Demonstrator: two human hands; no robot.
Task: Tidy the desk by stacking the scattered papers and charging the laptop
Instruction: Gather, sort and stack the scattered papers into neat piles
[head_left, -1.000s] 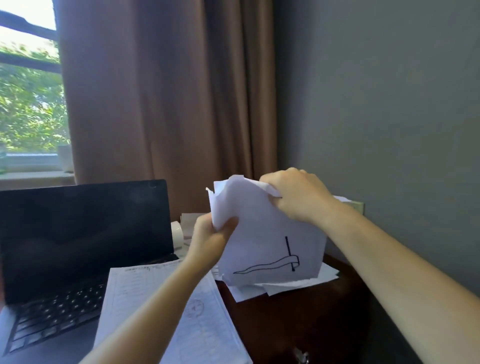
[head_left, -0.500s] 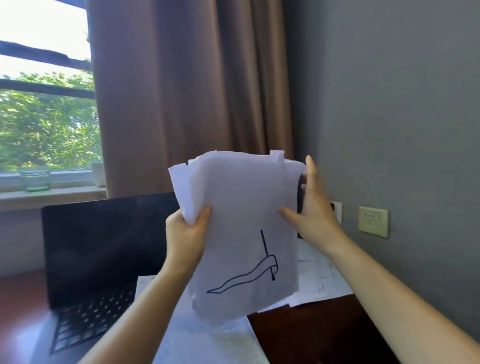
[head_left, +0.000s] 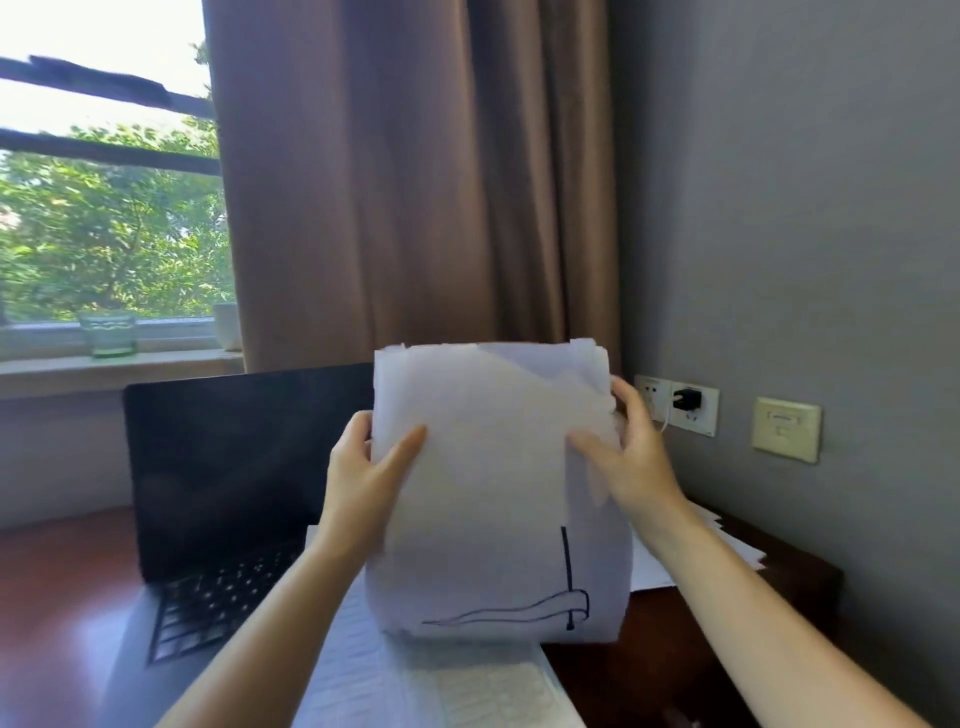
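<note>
Both hands hold a stack (head_left: 493, 493) of papers upright above the tabletop (head_left: 649, 670). The left hand (head_left: 363, 473) pinches its left edge, thumb on the front, and the right hand (head_left: 631, 462) grips the right edge. The front page bears a black line drawing. An open laptop (head_left: 234, 457) with a dark screen stands to the left. A printed sheet (head_left: 441, 686) lies below the stack, and more sheets (head_left: 727, 545) lie to the right. A black charger (head_left: 687, 400) sits in the wall socket (head_left: 709, 415).

It was a home study: a desk (head_left: 675, 665) bore a laptop (head_left: 234, 467) beside a curtained window (head_left: 104, 208)
</note>
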